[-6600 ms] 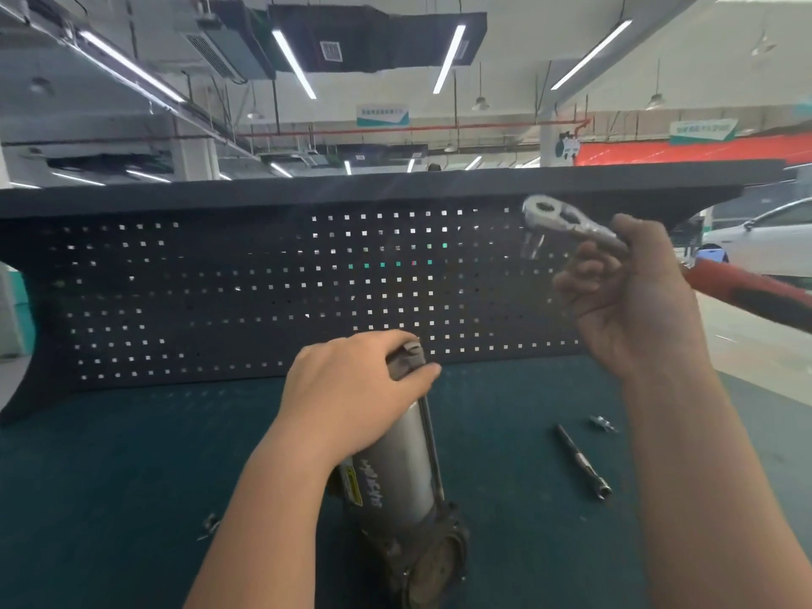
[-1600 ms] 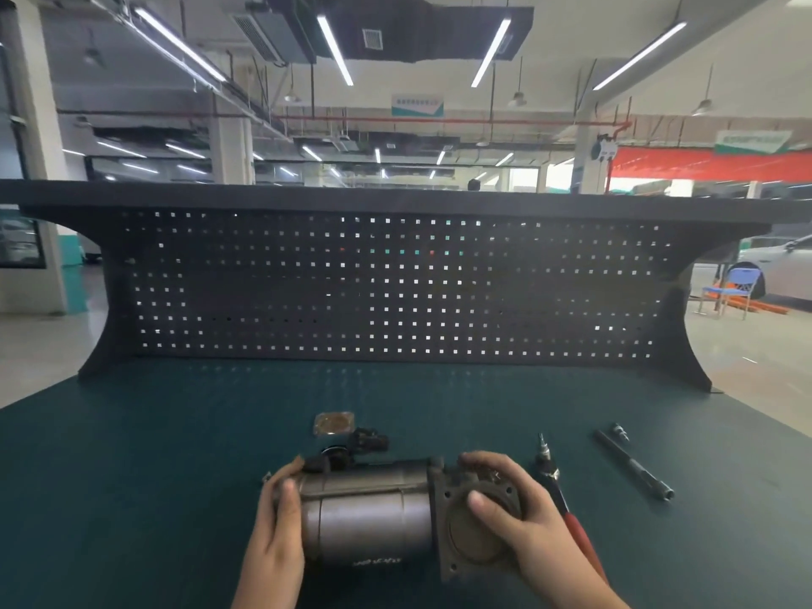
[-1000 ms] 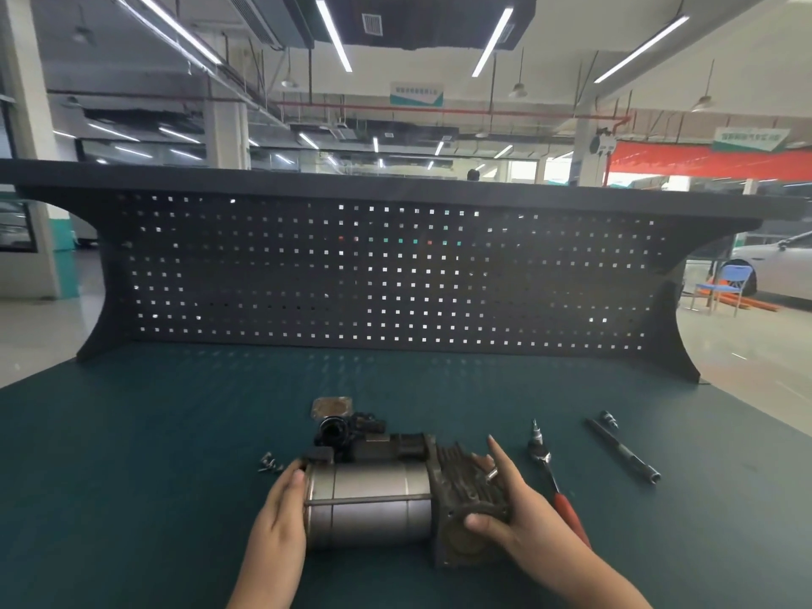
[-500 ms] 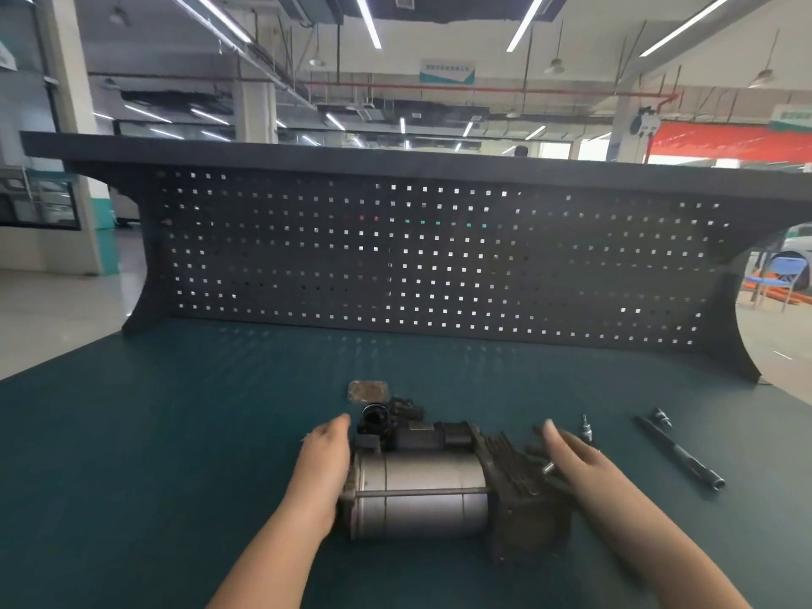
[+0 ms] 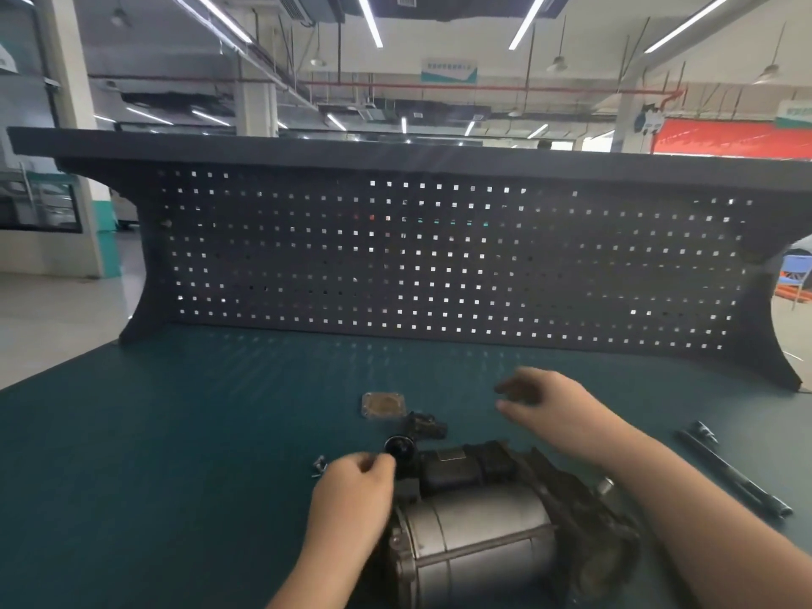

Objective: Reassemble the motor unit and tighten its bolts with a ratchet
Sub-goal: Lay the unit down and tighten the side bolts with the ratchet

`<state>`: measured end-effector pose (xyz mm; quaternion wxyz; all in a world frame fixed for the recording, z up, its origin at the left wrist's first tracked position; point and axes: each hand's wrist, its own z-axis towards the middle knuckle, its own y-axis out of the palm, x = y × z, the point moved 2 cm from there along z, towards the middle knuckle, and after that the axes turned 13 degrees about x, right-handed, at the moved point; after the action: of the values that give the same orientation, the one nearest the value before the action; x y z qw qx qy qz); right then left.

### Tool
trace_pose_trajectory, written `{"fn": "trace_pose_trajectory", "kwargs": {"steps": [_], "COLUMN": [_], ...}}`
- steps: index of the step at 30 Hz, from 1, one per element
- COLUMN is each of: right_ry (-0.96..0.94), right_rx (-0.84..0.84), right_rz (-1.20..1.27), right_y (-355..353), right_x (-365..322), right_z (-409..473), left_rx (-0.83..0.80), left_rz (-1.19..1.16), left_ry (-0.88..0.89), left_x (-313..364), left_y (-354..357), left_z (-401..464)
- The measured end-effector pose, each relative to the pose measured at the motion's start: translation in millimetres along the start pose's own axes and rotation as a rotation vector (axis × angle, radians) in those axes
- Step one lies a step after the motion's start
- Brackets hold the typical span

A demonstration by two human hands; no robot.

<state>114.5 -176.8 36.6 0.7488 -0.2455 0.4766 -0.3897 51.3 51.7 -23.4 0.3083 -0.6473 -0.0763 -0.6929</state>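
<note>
The motor unit (image 5: 479, 534) lies on its side on the green bench mat, a silver cylinder with a dark cast housing at its right end. My left hand (image 5: 351, 494) rests against the cylinder's left end, fingers curled near a black round fitting (image 5: 399, 447). My right hand (image 5: 545, 400) hovers above the mat behind the motor, fingers spread, holding nothing. A square cover plate (image 5: 383, 405) lies flat beyond the motor. Small bolts (image 5: 320, 465) sit left of my left hand. My right forearm hides most of the ratchet; only a metal tip (image 5: 606, 484) shows.
A long extension bar (image 5: 731, 474) with a small socket (image 5: 703, 430) lies at the right on the mat. A dark pegboard back panel (image 5: 439, 265) closes the far side of the bench. The mat (image 5: 197, 432) stretches to the left.
My right hand has lifted off the motor's housing and moved up and away toward the back. My left hand stays at the cylinder's left end. The camera has moved closer.
</note>
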Motion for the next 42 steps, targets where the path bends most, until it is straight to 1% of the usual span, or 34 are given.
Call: {"fn": "trace_pose_trajectory", "kwargs": {"steps": [2,3,5,7,8,11,13,15,18,20,21,22,23,24,25,27,31,35,38,40,42], "right_ry": [-0.136,-0.179,-0.194,-0.158,-0.142,-0.177,-0.198,-0.13,0.081,0.174,0.205,0.209,0.178,0.116,0.039,-0.098,-0.228,-0.331,-0.33,-0.251,-0.131], "right_rx": [-0.187,-0.29,-0.451,-0.556,-0.598,-0.689,-0.682,-0.691,-0.709,-0.703,-0.712,-0.722,-0.715,-0.683,-0.631,-0.52,-0.37,-0.349,-0.351,-0.352,-0.35], "right_rz": [-0.121,-0.192,-0.288,-0.319,-0.33,-0.327,-0.292,-0.176,0.246,0.521,0.623,0.674,0.671,0.617,0.534,0.383,0.231,0.102,0.048,0.127,0.199], "right_y": [25,41,76,105,117,142,146,138,105,83,74,65,59,55,52,49,56,71,77,77,73], "right_x": [-22,-27,-31,-26,-23,-19,-20,-24,-44,-60,-67,-73,-77,-81,-82,-84,-80,-78,-74,-72,-69], "right_z": [32,47,71,88,92,94,93,91,80,68,61,54,47,41,35,27,20,14,13,12,12], "left_rx": [0.073,0.065,-0.049,-0.197,-0.23,-0.235,-0.237,-0.265,-0.291,-0.306,-0.308,-0.305,-0.302,-0.305,-0.306,-0.298,-0.306,-0.294,-0.346,-0.337,-0.325], "left_rz": [-0.141,-0.209,-0.264,-0.276,-0.276,-0.312,-0.341,-0.388,-0.4,-0.389,-0.393,-0.413,-0.451,-0.512,-0.596,-0.694,-0.664,-0.734,-0.784,-0.782,-0.764], "left_ry": [-0.025,-0.019,0.049,0.113,0.14,0.162,0.158,0.142,0.125,0.12,0.112,0.09,0.051,-0.005,-0.073,-0.136,-0.046,-0.049,-0.026,-0.055,-0.065], "left_x": [-5,-8,-12,-15,-17,-22,-24,-24,-24,-26,-26,-26,-26,-27,-27,-27,-25,-28,-27,-30,-33], "left_y": [-13,-14,-6,8,13,16,16,17,18,18,18,19,19,21,22,23,23,24,24,25,26], "left_z": [18,23,24,19,19,24,26,23,19,18,17,15,15,15,15,16,14,18,19,20,20]}}
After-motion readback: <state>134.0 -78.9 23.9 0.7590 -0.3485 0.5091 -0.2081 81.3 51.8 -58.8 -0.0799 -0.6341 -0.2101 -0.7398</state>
